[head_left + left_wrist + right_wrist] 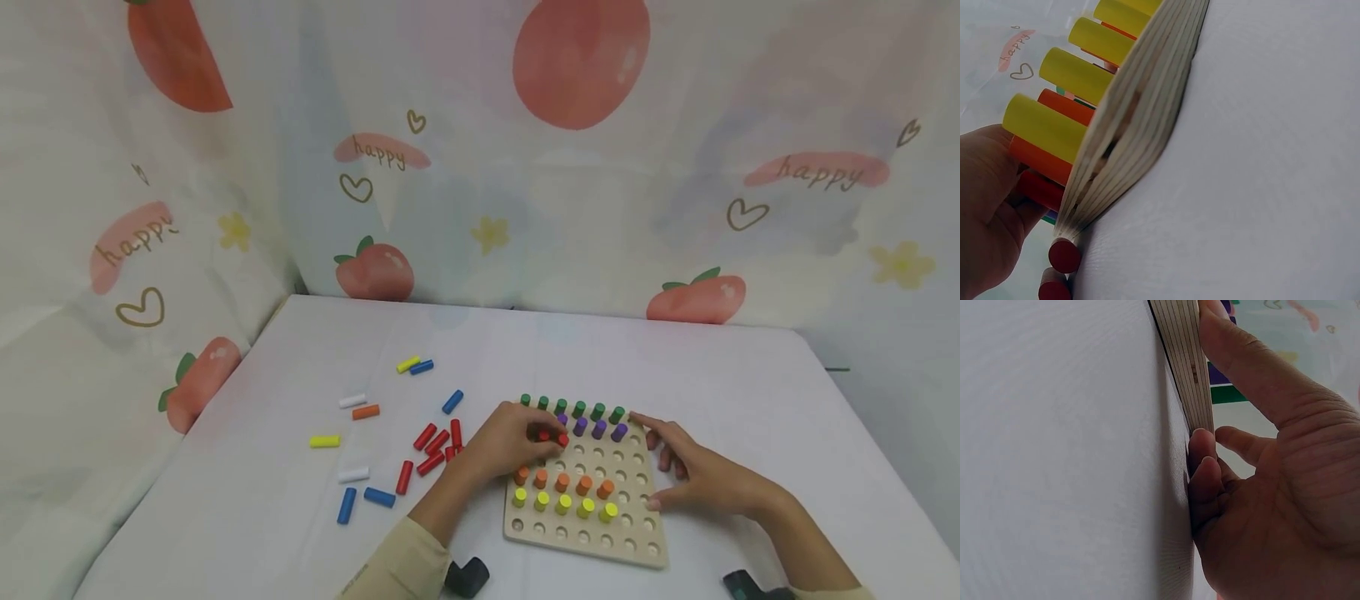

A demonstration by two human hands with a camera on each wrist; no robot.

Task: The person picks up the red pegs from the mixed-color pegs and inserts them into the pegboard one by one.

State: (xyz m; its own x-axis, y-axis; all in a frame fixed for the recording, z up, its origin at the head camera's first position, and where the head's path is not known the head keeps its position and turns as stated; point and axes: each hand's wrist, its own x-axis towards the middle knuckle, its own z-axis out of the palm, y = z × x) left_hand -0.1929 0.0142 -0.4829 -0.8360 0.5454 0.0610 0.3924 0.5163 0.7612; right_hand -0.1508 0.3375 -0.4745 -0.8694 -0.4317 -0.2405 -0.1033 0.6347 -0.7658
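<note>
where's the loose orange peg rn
In the head view, the loose orange peg lies on the table, left of the pegboard and just below a white peg.

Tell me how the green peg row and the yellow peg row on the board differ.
The green peg row runs along the far edge of the board; the yellow peg row is second from the near edge. The green peg row shows six pegs, the yellow peg row five. Both stand upright in the board's holes.
</note>
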